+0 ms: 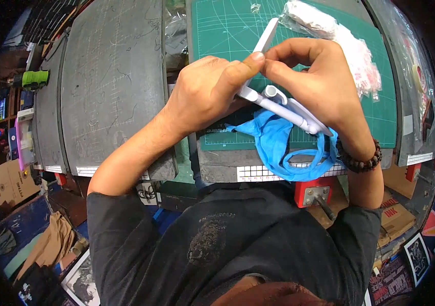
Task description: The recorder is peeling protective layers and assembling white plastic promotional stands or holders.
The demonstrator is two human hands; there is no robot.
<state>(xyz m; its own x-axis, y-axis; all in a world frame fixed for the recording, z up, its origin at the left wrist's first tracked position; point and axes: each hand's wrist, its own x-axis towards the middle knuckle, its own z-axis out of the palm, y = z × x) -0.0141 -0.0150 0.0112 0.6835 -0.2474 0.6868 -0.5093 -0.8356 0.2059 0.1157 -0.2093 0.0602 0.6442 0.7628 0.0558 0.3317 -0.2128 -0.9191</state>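
Above the near half of a green cutting mat (383, 120), my left hand (202, 86) is closed around a white plastic frame with tubular bars (281, 112). A flat white arm (267, 38) of it sticks up past my left thumb, which presses on it. My right hand (319, 76) is pinched, its thumb and forefinger touching beside my left thumb tip. Whatever lies between those right fingertips is hidden or too small to name. Part of the frame passes beneath my right palm. Under it, a crumpled blue cloth strip (273, 140) hangs in loops over the mat's front edge.
Clear and white plastic bags (355, 56) lie at the mat's far right. A dark grey marked board (113, 76) stretches along the left, a gap away. A red bracket (313, 194) juts from the front edge. Farther left sits a green-and-black tool (34, 79).
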